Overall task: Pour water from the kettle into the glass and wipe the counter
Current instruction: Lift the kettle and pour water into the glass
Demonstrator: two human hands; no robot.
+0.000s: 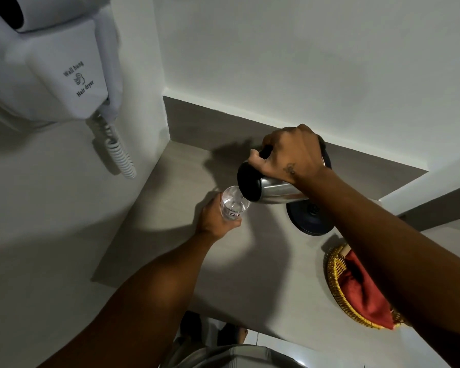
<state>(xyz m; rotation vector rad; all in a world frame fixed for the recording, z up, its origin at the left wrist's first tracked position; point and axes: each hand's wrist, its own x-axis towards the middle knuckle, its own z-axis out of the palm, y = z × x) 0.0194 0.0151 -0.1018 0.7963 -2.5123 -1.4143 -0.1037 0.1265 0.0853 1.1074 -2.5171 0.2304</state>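
Observation:
A steel kettle (272, 191) with a black lid and handle is tipped to the left, its spout over the rim of a clear glass (233, 204). My right hand (290, 155) grips the kettle's handle from above. My left hand (214, 219) is wrapped around the glass from the left, just above the grey counter (197, 261). There is water in the glass. The kettle's black round base (312, 219) sits on the counter under and to the right of the kettle.
A woven golden basket (337, 285) with a red cloth (364, 293) lies on the counter at the right, partly under my right forearm. A white wall-hung hair dryer (51, 62) with a coiled cord hangs at upper left. White walls close the corner behind.

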